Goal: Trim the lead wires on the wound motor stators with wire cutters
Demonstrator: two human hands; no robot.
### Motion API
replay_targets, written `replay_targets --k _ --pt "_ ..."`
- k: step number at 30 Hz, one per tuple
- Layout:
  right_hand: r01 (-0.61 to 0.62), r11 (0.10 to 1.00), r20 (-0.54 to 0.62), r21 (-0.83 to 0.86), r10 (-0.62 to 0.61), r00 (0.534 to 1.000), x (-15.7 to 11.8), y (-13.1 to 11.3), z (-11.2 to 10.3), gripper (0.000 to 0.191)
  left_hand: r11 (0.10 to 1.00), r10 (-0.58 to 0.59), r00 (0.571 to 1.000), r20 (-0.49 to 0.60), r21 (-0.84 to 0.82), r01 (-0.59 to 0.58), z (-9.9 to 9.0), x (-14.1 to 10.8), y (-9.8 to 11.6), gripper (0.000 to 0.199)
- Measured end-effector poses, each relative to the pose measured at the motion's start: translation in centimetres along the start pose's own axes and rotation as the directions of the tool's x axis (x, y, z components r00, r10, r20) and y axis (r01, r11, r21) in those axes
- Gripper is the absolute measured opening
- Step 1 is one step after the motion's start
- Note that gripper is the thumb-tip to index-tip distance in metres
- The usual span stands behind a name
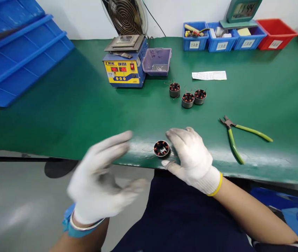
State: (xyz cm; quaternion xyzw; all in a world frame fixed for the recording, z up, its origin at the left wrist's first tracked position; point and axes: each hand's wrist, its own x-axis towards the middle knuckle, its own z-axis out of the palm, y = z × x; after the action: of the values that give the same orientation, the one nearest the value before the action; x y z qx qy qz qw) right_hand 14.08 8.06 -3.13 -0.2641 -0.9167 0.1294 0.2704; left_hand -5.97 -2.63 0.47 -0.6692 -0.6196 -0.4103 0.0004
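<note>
A round motor stator (161, 148) with copper windings and thin wire leads pointing left lies near the front edge of the green table. My right hand (191, 155), in a white glove, rests beside it on the right, thumb and fingers apart around its right side. To its left, my left hand (104, 178), gloved and blurred by motion, is raised at the table edge with fingers and thumb spread and nothing between them. Three more stators (174, 90) (188, 100) (199, 96) stand farther back.
Green-handled cutters (233, 140) lie open at the right. Behind are a blue and yellow device (125, 71), a purple tray (156, 62), a paper strip (209, 75), blue bins (221, 46) and a red bin (276, 35). Large blue crates (20, 59) lean at the left.
</note>
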Motion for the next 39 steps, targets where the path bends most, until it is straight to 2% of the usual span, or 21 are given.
replay_targets --k 1,2,4,5,7,10,15,18,22,24,28,30,33,34,37,39 --pt "-0.022 1.000 0.014 -0.011 0.022 1.000 -0.3 0.3 -0.2 0.066 0.999 0.036 0.987 0.154 0.024 -0.040 0.6 0.6 0.5 0.071" --pt "-0.044 0.998 0.050 -0.034 0.046 0.998 -0.5 0.5 -0.3 0.062 0.994 0.068 0.962 0.264 0.067 -0.089 1.3 1.2 0.8 0.078" --pt "-0.062 0.995 0.148 -0.084 0.074 0.986 -0.6 0.8 -0.6 0.044 0.978 0.098 0.901 0.423 0.126 -0.165 2.8 2.2 1.0 0.071" --pt "-0.061 0.993 0.192 -0.103 0.080 0.978 -0.5 0.8 -0.6 0.035 0.974 0.101 0.886 0.452 0.138 -0.182 3.5 2.4 0.8 0.061" --pt "-0.058 0.993 0.251 -0.106 0.084 0.964 -0.4 0.8 -0.7 0.025 0.977 0.100 0.881 0.463 0.124 -0.176 4.4 2.6 0.2 0.044" --pt "-0.077 0.997 0.280 -0.032 0.083 0.956 -0.1 0.8 -0.7 0.024 0.988 0.098 0.889 0.447 0.063 -0.140 4.9 2.5 -0.6 0.038" --pt "-0.115 0.982 0.243 0.147 0.077 0.967 -0.1 1.3 -1.0 0.019 0.987 0.133 0.847 0.514 -0.146 -0.066 5.2 2.9 -1.2 0.026" --pt "-0.159 0.957 0.228 0.243 0.103 0.968 -0.2 1.5 -1.2 0.015 0.958 0.188 0.868 0.460 -0.281 -0.058 5.9 2.8 -1.6 0.020" --pt "-0.254 0.909 0.281 0.329 0.162 0.946 -0.1 1.2 -2.0 0.017 0.949 0.195 0.877 0.439 -0.312 -0.055 6.5 2.5 -1.5 0.016" --pt "-0.340 0.886 0.352 0.315 0.223 0.909 0.0 1.1 -3.0 0.020 0.950 0.192 0.878 0.438 -0.306 -0.055 6.6 2.4 -1.3 0.014" --pt "-0.593 0.763 0.474 0.257 0.435 0.766 0.9 1.0 -4.9 0.023 0.959 0.180 0.888 0.424 -0.275 -0.063 6.9 2.2 -1.2 0.013" --pt "-0.668 0.709 0.560 0.226 0.466 0.685 1.6 0.9 -5.1 0.028 0.962 0.179 0.890 0.419 -0.266 -0.069 6.9 2.1 -1.3 0.013" --pt "-0.723 0.674 0.686 0.147 0.457 0.566 2.3 0.7 -4.4 0.026 0.964 0.179 0.888 0.423 -0.254 -0.074 7.0 2.0 -1.4 0.013" --pt "-0.735 0.663 0.695 0.144 0.461 0.552 2.4 0.6 -4.0 0.028 0.965 0.179 0.889 0.422 -0.252 -0.074 7.0 2.0 -1.5 0.014" --pt "-0.764 0.617 0.664 0.191 0.492 0.563 2.1 0.4 -3.2 0.029 0.963 0.185 0.891 0.414 -0.256 -0.082 7.1 2.0 -1.6 0.016" --pt "-0.796 0.560 0.654 0.228 0.517 0.552 1.5 0.4 -3.1 0.028 0.963 0.196 0.892 0.408 -0.253 -0.096 7.1 1.9 -1.7 0.017"
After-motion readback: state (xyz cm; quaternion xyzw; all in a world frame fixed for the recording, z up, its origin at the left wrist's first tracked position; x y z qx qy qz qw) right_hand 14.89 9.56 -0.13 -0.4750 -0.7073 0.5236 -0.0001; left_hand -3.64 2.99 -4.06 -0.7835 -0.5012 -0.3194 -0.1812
